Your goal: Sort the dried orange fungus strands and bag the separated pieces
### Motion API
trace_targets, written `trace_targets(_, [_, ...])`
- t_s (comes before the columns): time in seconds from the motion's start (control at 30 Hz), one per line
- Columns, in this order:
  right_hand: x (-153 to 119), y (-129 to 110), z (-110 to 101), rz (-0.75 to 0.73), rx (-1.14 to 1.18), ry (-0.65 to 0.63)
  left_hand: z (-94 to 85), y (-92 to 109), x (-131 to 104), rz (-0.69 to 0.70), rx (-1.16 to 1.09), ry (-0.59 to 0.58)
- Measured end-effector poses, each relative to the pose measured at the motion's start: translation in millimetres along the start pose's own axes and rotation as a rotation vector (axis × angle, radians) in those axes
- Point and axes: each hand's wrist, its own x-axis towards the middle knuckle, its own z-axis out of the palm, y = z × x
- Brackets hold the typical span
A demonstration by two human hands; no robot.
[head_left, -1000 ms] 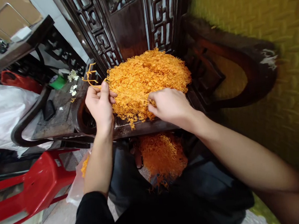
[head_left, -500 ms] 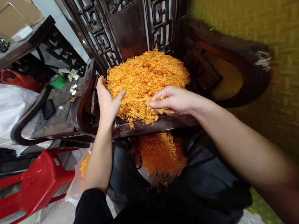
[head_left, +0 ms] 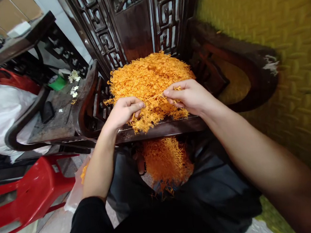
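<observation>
A big heap of orange branching plastic-like sprigs lies on the seat of a dark carved wooden chair. At the heap's front left, my left hand is closed, thumb against fingers, on an orange sprig whose thin stem pokes out below. My right hand pinches another part of the orange sprigs at the front right. Thin strands stretch between the two hands; whether they are one piece I cannot tell. More orange sprigs hang or lie below the seat edge, between my knees.
To the left, a second wooden seat bears a dark phone-like object, a green roll and white blossom-like pieces. A red plastic chair stands lower left, beside a clear bag. A curved armrest bounds the right.
My left hand has moved from the heap's left side, where it was open, to its front and closed on a sprig. My right hand has shifted slightly up and right, still pinching.
</observation>
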Motion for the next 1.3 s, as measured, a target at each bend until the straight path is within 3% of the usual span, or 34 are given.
trace_targets(0.07, [-0.5,-0.6,1.5,-0.097,-0.154,0.091,-3.5,1.4,-0.5,-0.069,0.008,-0.052])
trace_targets(0.2, [-5.5,-8.3,2.3,-0.413,-0.51,0.194,-6.1,3.2,-4.5,-0.173,-0.115,-0.313])
trace_targets(0.3, [-5.7,-9.8,0.7,-0.475,-0.54,0.238,-4.0,1.4,-7.9,-0.15,-0.317,-0.383])
trace_targets(0.47, [0.2,0.4,-0.2,-0.36,-0.144,0.416,-3.9,-2.8,-9.5,-0.038,-0.466,-0.22])
trace_targets(0.63, [-7.5,-4.1,7.6,-0.229,0.207,0.214,-10.3,-5.4,-9.9,0.083,-0.43,-0.097])
trace_targets(0.77, [-23.0,-17.9,18.4,-0.208,0.077,0.043,-9.3,-5.3,-10.5,0.105,-0.281,0.006])
trace_targets(0.87, [-32.8,-21.7,31.0,-0.373,-0.185,-0.057,-3.4,-4.8,-8.4,0.142,-0.2,0.137])
trace_targets(0.97, [-38.9,-19.5,47.0,-0.555,-0.317,-0.107,5.7,-5.7,-3.8,0.141,-0.209,0.172])
trace_targets(1.1, [-38.9,-17.0,62.2,-0.585,-0.302,-0.013,17.7,-7.2,2.6,0.107,-0.277,0.153])
trace_targets(1.3, [-22.8,-14.4,57.1,-0.338,-0.162,0.155,22.9,-2.0,3.5,0.082,-0.348,0.22])
